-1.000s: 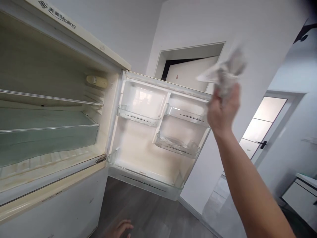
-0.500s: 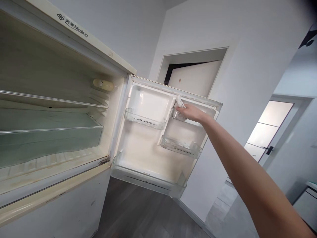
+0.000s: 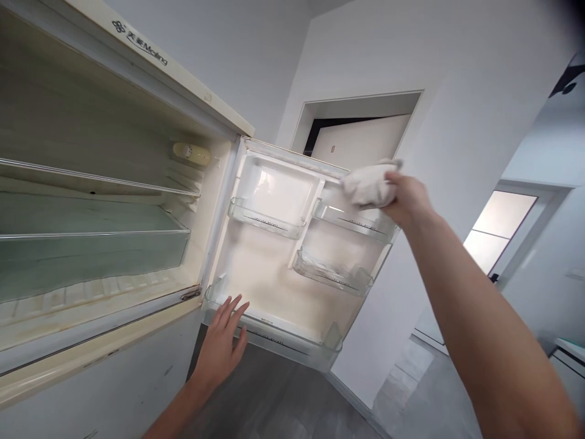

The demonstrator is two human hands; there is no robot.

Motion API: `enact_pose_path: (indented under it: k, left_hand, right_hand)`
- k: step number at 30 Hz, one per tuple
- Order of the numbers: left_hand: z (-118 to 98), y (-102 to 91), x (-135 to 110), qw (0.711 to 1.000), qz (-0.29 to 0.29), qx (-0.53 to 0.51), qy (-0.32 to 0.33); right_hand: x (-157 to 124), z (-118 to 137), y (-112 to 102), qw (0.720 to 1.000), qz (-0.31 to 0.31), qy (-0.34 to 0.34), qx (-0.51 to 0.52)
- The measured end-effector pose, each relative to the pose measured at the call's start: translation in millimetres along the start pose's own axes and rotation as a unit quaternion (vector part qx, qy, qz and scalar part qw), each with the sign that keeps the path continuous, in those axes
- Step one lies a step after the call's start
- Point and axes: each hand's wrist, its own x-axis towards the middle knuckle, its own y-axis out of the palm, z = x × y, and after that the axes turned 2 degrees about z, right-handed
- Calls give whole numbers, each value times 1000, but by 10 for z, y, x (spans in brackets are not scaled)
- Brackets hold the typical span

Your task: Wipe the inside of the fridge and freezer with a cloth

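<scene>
Head view: the right hand point(image 3: 406, 198) grips a white cloth point(image 3: 371, 184), thumb and fingers closed on one end, the rest bunched out past the fingertips. The cloth, slightly blurred, is in front of the top right part of the open fridge door point(image 3: 269, 262), above the upper right bin point(image 3: 354, 222); whether it touches the door I cannot tell. The left hand point(image 3: 222, 344) is open, fingers spread, in front of the door's lower left corner and overlapping the bottom bin point(image 3: 292, 350); contact there cannot be told either.

Around them, the door carries an upper left bin point(image 3: 265, 221) and a middle right bin point(image 3: 331, 275), which has something clear in it, too indistinct to name. To the left stands the fridge point(image 3: 212, 201), with a shelf point(image 3: 100, 178), a greenish drawer point(image 3: 91, 262) beneath it and a cream fitting point(image 3: 194, 153) on its inner right side. Lettering point(image 3: 139, 44) runs along the top edge. Behind the door, a white door point(image 3: 361, 137) sits in a recess; farther right is a glazed door point(image 3: 500, 231). Below lies grey floor point(image 3: 274, 396).
</scene>
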Motion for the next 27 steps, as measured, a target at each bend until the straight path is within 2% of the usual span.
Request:
enact_pose_path:
  k: [2,4,5,6,7,8,10,12,13,15,17,21,23,25,26,27]
  left_hand:
    - [78,76,58,998,16,38,40]
    - [152,149,59,996,34,65,56]
    - [179,177,50,995,38,73,59]
    - [196,196,39,994,39,77,60]
    - [206,209,29,994,36,78,61]
    - [211,216,23,995,32,77,61]
    - [214,220,20,995,22,73,62]
    - [221,221,25,995,18,71,64]
    - [227,222,28,995,18,72,66]
    - [243,226,30,995,21,72,67]
    - [257,234,28,995,21,71,66]
    - [267,262,23,996,21,62,61]
    - [264,278,24,996,17,61,61]
    - [258,284,26,996,13,62,60]
    - [254,280,27,996,13,62,59]
    - [248,271,27,996,17,63,58]
  right_hand:
    - [43,105,-244,989,-137,-47,4]
    - [49,144,-512,948,-250,-180,-82]
    - [35,130,-632,917,-271,-250,-152]
    - [12,92,-732,889,-266,-298,-223]
    - [-19,33,-805,872,-241,-316,-285]
    - [-55,-44,-850,868,-206,-305,-335]
    - [-137,-233,-862,888,-116,-222,-385]
    - [-239,-438,-802,918,-48,-126,-372]
    - [-301,-536,-762,932,-37,-94,-348]
    - [-448,-706,-695,954,-67,-65,-284]
    - [-609,-826,-676,963,-117,-45,-239]
    - [-791,-830,-796,968,-138,31,-207]
    - [-755,-692,-862,965,-175,14,-195]
    - [-655,-499,-867,950,-212,-64,-220]
    - [-595,-401,-838,938,-209,-108,-253]
    - [-534,-314,-788,926,-179,-141,-300]
